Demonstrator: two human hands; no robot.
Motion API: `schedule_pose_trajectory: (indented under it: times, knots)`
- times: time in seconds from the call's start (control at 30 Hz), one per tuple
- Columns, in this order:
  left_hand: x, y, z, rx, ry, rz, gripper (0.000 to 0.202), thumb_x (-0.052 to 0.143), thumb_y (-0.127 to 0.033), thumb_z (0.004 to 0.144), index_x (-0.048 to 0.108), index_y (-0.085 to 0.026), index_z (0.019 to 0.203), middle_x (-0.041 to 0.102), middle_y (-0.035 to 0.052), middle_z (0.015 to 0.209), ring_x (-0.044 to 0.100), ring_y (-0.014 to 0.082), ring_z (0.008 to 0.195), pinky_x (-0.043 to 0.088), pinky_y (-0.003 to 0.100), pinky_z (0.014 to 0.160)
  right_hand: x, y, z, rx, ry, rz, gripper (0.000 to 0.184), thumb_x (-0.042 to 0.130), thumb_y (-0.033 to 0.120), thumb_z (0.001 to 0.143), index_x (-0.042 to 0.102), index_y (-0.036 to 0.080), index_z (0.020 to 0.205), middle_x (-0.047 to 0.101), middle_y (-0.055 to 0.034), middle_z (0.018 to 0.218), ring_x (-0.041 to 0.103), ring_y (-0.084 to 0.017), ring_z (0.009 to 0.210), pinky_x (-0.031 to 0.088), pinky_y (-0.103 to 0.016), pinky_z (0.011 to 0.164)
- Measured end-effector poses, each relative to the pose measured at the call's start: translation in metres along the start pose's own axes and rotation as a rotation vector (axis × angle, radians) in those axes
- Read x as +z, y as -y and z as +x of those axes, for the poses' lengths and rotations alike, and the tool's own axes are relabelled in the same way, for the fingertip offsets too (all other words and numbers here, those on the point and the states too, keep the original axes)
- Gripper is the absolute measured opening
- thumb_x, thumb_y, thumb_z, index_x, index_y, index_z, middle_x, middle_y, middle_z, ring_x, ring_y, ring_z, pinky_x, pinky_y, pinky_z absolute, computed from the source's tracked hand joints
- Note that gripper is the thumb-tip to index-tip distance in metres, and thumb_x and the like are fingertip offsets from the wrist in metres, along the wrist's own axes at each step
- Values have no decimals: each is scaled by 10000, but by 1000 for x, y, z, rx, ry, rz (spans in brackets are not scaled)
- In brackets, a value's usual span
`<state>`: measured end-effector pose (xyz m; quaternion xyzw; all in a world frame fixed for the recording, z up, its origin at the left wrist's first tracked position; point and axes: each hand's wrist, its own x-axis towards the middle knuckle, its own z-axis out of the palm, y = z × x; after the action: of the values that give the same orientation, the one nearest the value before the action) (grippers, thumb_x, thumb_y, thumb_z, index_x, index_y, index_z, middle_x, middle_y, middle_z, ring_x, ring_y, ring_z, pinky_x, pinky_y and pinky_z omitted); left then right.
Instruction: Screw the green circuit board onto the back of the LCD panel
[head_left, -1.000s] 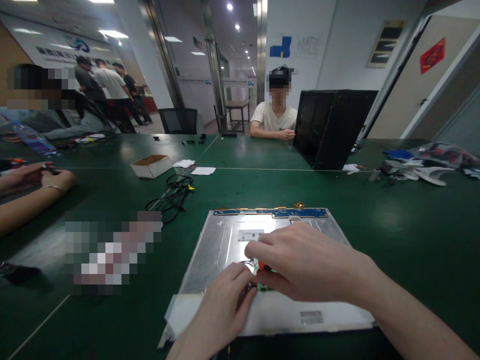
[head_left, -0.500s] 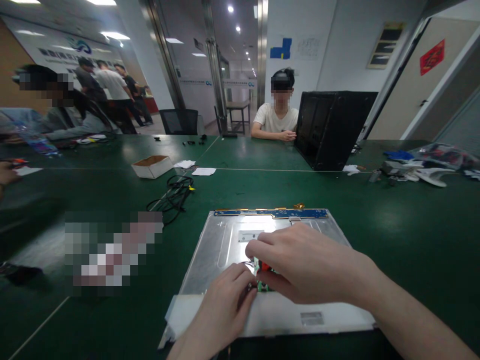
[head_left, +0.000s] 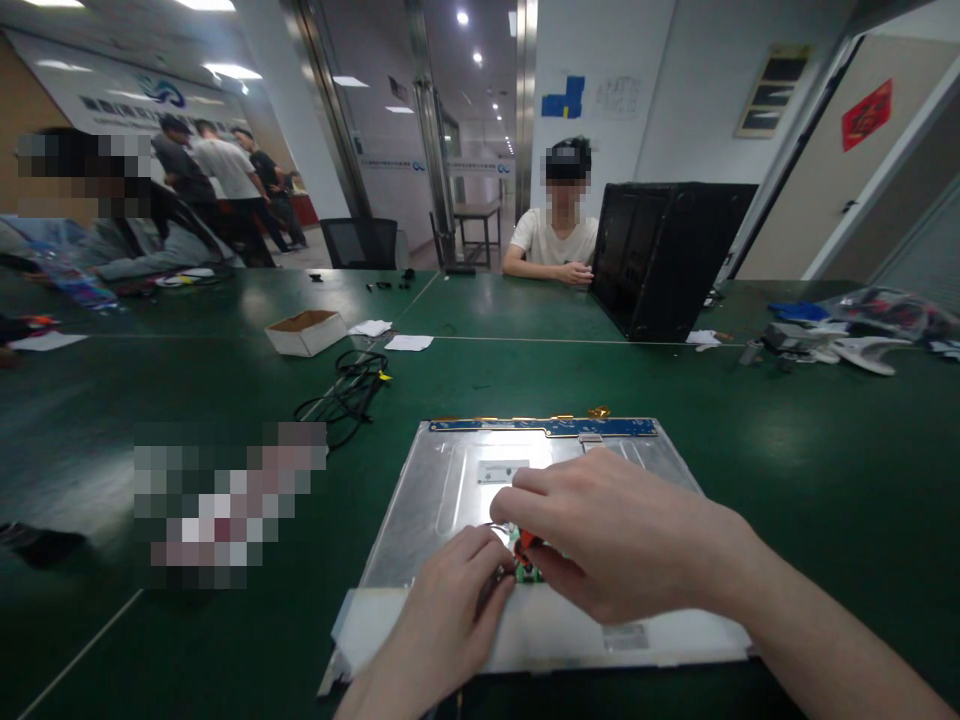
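Note:
A bare flat display panel (head_left: 420,520) lies back side up in front of me, silver metal with a blue circuit strip (head_left: 540,427) along its far edge. Over its middle, my right hand (head_left: 600,525) is closed around a small red-orange object (head_left: 527,540), mostly hidden by the fingers; its kind does not show. My left hand (head_left: 450,600) pinches beside it at a small green circuit board (head_left: 529,575). What the left fingertips hold is hidden, though thin dark wires show close by. White sheeting (head_left: 540,635) covers the panel's near edge.
Left of the panel lies a coiled black cable (head_left: 349,385), with an open white box (head_left: 306,333) beyond it. A big black case (head_left: 671,260) stands at the far side near a seated person (head_left: 559,240). Assorted parts and plastic bags (head_left: 862,320) lie at the right.
My right hand has tilted slightly and lowered over the board, turning the red-orange object a little. My left hand keeps its place. At the far left, another person's hand has drawn back.

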<state>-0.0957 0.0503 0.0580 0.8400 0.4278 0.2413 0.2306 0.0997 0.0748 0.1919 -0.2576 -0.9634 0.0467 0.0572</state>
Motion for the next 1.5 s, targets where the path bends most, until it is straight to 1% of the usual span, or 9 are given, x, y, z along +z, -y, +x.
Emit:
schedule_pose_trajectory:
  times: [0.13,0.33,0.57,0.77,1.03,1.1,1.2,1.3,1.5]
  knots:
    - [0,0,-1,1,-1,-2,159,444,-113,868,546,-209,944,585,65,997,539,230,954,452,344,814,1,0,1,28,-9,11,71,475,226,889,503,191,944,620,-14,832,488,-132,643,219,-278,508]
    - [1,1,-2,-6,-1,-2,160,444,-111,864,545,-209,941,584,65,992,538,229,946,454,339,809,1,0,0,41,-7,2,82,497,259,893,508,198,946,621,-1,795,496,-132,629,222,-279,510]
    - [0,-1,-2,-6,3,0,145,445,-117,864,540,-207,925,588,64,976,547,231,935,457,336,784,0,0,-1,-4,-3,-4,125,519,204,808,497,183,929,607,-20,881,484,-133,659,237,-281,493]
    - [-1,-2,-1,1,-7,-3,167,438,-104,860,551,-207,928,591,67,983,552,227,937,465,332,793,1,-1,1,24,-13,2,72,480,213,866,505,184,928,613,-9,830,484,-128,636,242,-279,500]
    - [-2,-2,-2,11,-31,-3,186,439,-114,853,580,-205,933,601,72,961,566,226,927,483,340,819,1,0,1,42,-10,-4,89,486,240,891,527,185,949,628,-13,815,502,-131,639,236,-282,505]
    - [-2,-3,-2,6,-32,0,182,447,-115,849,583,-205,928,607,70,958,569,226,921,486,339,816,0,0,1,35,-8,0,86,488,228,882,526,183,945,625,-13,828,505,-134,651,248,-285,503]
    - [-3,-3,-1,10,-43,1,188,460,-115,841,595,-207,932,616,69,959,578,226,922,494,327,792,-1,0,0,7,-6,2,100,522,217,833,516,178,925,614,-15,857,490,-133,653,257,-285,494]
    - [-3,-3,-1,20,-54,0,204,464,-119,848,606,-211,962,620,69,964,585,222,919,496,317,779,-1,0,0,-9,-6,3,104,529,195,799,503,175,898,603,-10,846,470,-126,637,253,-280,484]
    - [-1,-1,-1,20,-49,12,186,463,-107,849,598,-210,925,612,62,960,576,216,917,487,320,804,0,0,0,13,-10,3,84,491,186,843,510,176,924,620,-18,841,496,-132,654,241,-281,502]
